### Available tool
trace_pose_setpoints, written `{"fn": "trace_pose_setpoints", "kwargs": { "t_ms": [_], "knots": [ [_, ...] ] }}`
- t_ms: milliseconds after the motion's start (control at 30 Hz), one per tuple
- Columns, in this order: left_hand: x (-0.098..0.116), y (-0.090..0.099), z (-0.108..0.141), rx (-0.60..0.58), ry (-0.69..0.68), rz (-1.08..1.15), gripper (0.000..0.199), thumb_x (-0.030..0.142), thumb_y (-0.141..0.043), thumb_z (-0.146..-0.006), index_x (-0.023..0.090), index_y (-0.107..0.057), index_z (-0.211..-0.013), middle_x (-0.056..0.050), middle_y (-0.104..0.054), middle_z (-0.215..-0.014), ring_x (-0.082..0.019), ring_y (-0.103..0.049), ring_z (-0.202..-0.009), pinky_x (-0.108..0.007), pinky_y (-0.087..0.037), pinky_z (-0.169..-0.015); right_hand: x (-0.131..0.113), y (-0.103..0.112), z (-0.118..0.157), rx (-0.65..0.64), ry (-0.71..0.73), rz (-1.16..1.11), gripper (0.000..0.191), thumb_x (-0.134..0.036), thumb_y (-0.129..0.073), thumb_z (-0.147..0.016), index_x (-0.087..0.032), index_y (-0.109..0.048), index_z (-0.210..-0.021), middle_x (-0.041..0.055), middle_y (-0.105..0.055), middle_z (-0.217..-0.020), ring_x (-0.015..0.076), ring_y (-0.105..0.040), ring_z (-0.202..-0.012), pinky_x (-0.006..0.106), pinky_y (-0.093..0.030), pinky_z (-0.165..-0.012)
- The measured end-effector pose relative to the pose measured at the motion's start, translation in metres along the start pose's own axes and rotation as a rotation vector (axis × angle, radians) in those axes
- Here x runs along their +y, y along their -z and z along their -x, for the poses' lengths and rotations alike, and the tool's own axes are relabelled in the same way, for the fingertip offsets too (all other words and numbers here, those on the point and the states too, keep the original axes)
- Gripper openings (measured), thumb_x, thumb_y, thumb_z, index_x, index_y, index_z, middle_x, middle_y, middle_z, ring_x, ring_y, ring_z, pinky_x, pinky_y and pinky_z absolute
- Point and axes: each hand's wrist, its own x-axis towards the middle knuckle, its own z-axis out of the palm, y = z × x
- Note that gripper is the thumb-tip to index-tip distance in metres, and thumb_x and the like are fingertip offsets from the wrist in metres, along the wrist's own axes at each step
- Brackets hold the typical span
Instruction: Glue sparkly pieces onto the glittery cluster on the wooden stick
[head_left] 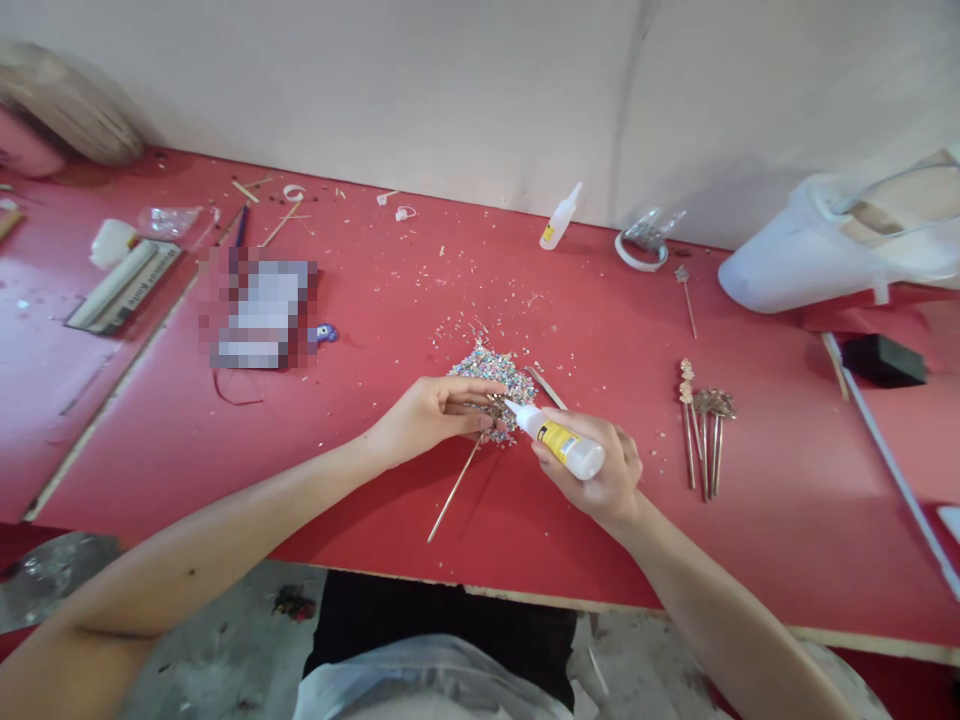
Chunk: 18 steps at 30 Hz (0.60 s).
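Note:
My left hand [424, 420] pinches a hair stick [454, 490] by its ornamented head, with the thin metal shaft slanting down toward the table's front edge. Fingers partly cover that head. My right hand [619, 475] is wrapped around a white glue bottle [564, 446] with a yellow label, tilted so its nozzle points left. The nozzle tip is right at the ornament; whether they touch I cannot tell. Beneath both hands lies a pile of small multicoloured rhinestones [484, 362]. A pair of tweezers [546, 387] rests just beyond my right hand.
Several hair sticks [705, 450] lie together at the right. Farther back are another glue bottle [561, 216], a tape roll [641, 250] and a white bucket [787, 245]. To the left are a blurred-out flat object [262, 315] and a long box [126, 287]. Loose rhinestones dot the red table [360, 300].

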Motion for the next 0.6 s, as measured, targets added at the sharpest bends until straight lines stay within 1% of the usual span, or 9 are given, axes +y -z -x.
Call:
{"fn": "trace_pose_setpoints", "kwargs": {
  "t_ms": [233,400,600],
  "knots": [
    [-0.0010,0.0000,-0.0006,-0.041,-0.032,0.012,0.040,0.019,-0.069,-0.079,0.018,-0.063,-0.118,-0.009,-0.068,-0.113,-0.021,-0.070,-0.096,-0.030,-0.057,-0.085,0.0009,-0.0012,0.0004,-0.009,0.009,-0.001,0.024,-0.028,-0.063,-0.085,-0.019,-0.057,-0.106,0.0035,-0.074,-0.081,0.0149,-0.068,-0.058,0.024,-0.054,-0.054],
    [0.0000,-0.0026,0.0005,-0.032,-0.037,0.010,0.039,0.017,-0.068,-0.079,0.016,-0.062,-0.118,-0.009,-0.069,-0.112,-0.022,-0.070,-0.096,-0.031,-0.058,-0.084,0.0012,-0.0011,0.0019,-0.028,0.008,-0.007,0.025,-0.027,-0.063,-0.083,-0.020,-0.058,-0.107,0.0028,-0.074,-0.080,0.0151,-0.068,-0.058,0.025,-0.054,-0.053],
    [-0.0007,-0.0004,0.0006,-0.020,-0.045,-0.046,0.040,0.018,-0.068,-0.080,0.019,-0.063,-0.119,-0.008,-0.069,-0.113,-0.021,-0.070,-0.095,-0.032,-0.058,-0.085,0.0049,-0.0005,0.0070,0.030,-0.100,-0.001,0.023,-0.029,-0.065,-0.082,-0.021,-0.062,-0.103,0.0042,-0.073,-0.082,0.0165,-0.069,-0.061,0.026,-0.055,-0.055]
  ]
}}
